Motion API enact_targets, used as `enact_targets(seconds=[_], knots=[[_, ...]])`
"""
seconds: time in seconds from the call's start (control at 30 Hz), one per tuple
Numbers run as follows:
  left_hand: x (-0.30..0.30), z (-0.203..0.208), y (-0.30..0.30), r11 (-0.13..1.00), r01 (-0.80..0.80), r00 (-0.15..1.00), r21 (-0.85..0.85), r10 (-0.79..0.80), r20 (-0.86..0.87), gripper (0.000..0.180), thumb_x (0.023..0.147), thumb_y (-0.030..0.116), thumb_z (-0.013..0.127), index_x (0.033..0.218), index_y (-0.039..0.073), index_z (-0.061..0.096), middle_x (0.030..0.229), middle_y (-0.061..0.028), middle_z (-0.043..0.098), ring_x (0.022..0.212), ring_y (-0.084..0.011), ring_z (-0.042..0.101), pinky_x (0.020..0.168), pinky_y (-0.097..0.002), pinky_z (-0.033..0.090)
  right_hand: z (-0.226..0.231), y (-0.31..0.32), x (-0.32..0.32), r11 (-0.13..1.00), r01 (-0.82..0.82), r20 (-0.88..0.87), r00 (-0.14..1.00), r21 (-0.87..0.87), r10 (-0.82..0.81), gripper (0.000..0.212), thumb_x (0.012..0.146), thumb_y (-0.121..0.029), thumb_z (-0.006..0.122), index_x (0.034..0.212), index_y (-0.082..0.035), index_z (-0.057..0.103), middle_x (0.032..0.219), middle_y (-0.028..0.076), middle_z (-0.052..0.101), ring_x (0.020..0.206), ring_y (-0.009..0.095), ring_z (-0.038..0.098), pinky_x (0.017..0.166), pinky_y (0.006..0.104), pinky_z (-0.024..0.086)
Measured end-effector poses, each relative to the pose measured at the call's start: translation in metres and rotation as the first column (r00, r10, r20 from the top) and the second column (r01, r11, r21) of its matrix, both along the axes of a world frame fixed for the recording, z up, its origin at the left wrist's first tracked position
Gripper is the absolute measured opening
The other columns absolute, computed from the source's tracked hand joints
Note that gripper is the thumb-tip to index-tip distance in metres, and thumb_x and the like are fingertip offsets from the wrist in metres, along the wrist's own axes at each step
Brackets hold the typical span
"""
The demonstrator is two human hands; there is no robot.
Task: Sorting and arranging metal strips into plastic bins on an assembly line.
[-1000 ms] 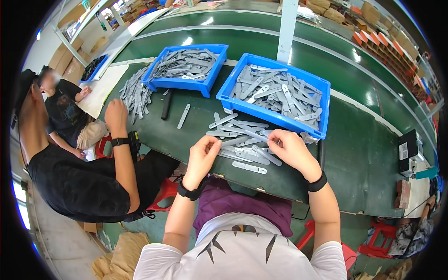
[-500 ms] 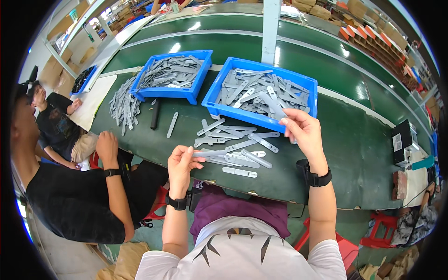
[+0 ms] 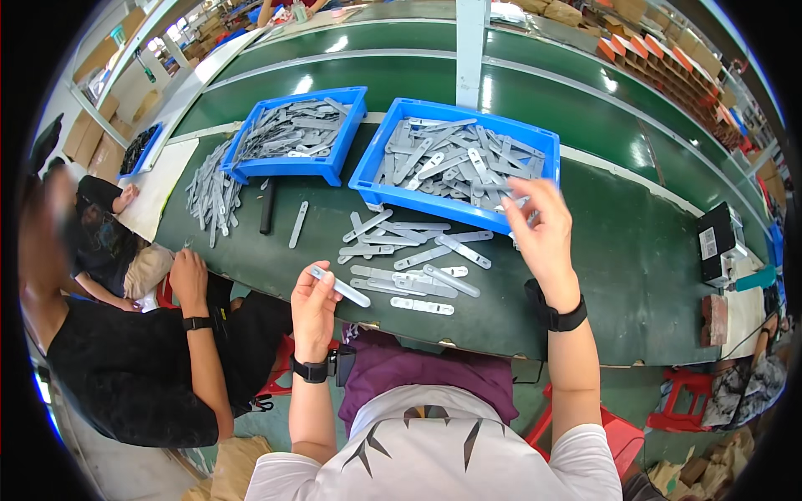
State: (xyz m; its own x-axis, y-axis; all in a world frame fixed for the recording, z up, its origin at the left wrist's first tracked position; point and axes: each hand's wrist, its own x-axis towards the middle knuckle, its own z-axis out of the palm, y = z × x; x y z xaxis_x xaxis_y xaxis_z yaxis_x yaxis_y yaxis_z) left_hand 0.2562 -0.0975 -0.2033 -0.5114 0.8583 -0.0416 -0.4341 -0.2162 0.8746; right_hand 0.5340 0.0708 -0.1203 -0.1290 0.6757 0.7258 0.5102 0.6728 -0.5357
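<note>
"Strip [image 3: 346,290] first: where is it now?"

"Pinched between the thumb and fingers of the person's left hand [image 3: 312,311], above the near edge of the green table [image 3: 618,292]. Half a second ago it lay almost level; now it slants, its right end dipping toward the person's body, beside the loose strips [image 3: 422,307]."

"And the right hand [image 3: 545,232]?"

"Over the near right corner of the blue box [image 3: 434,204], thumb and fingers spread apart. It was gripping a strip there a moment earlier, and no long piece juts from it now. Something pale shows by the fingertips, so whether they touch anything, nobody can tell."

"What does that come to?"

"It looks as if that piece has been let go among the strips in the box, leaving the left hand as the only one plainly holding something."

"What lies around them?"

"Loose strips spread just in front of that box, a second blue box [image 3: 288,169] heaped with more to its left, and a black bar [image 3: 266,209] near a lone strip [image 3: 298,224]."
</note>
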Motion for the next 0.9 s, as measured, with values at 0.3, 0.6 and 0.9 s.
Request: enact_targets(seconds=[0.3, 0.6, 0.9], knots=[[0.016, 0.016, 0.002, 0.992, -0.109, 0.9, -0.068, 0.069, -0.43, 0.013, 0.096, 0.018, 0.051, 0.096, 0.005, 0.053, 0.08, -0.0021, 0.055, 0.073, -0.0115, 0.054, 0.07, -0.0238, 0.045, -0.056, -0.012, -0.011, 0.874, -0.156, 0.562, 0.711, -0.46, 0.422, 0.016, 0.072, -0.006, 0.064, 0.088, -0.001, 0.062, 0.086, 0.013, 0.062, 0.079, 0.031, 0.063, 0.07, 0.04, 0.051], [0.025, 0.015, -0.001, 0.991, -0.032, 0.911, -0.127, -0.023, -0.412, 0.012, 0.093, 0.014, 0.055, 0.097, 0.003, 0.057, 0.066, 0.0057, 0.044, 0.052, -0.0008, 0.034, 0.046, -0.017, 0.025, -0.027, -0.002, -0.01, 0.513, -0.468, 0.019, 0.725, -0.719, 0.689, 0.016, 0.075, -0.005, 0.063, 0.09, 0.0, 0.064, 0.072, 0.011, 0.063, 0.06, 0.019, 0.06, 0.057, 0.0305, 0.048], [0.027, 0.01, 0.001, 0.971, -0.071, 0.776, -0.228, -0.09, -0.624, 0.008, 0.087, 0.006, 0.06, 0.094, 0.003, 0.063, 0.079, 0.0007, 0.056, 0.072, -0.0091, 0.05, 0.065, -0.0219, 0.041, -0.013, 0.012, 0.011, 0.849, -0.404, -0.264, 0.908, -0.34, 0.327, 0.026, 0.083, -0.001, 0.062, 0.108, -0.001, 0.063, 0.093, 0.007, 0.058, 0.062, 0.009, 0.054, 0.052, 0.0227, 0.044]])
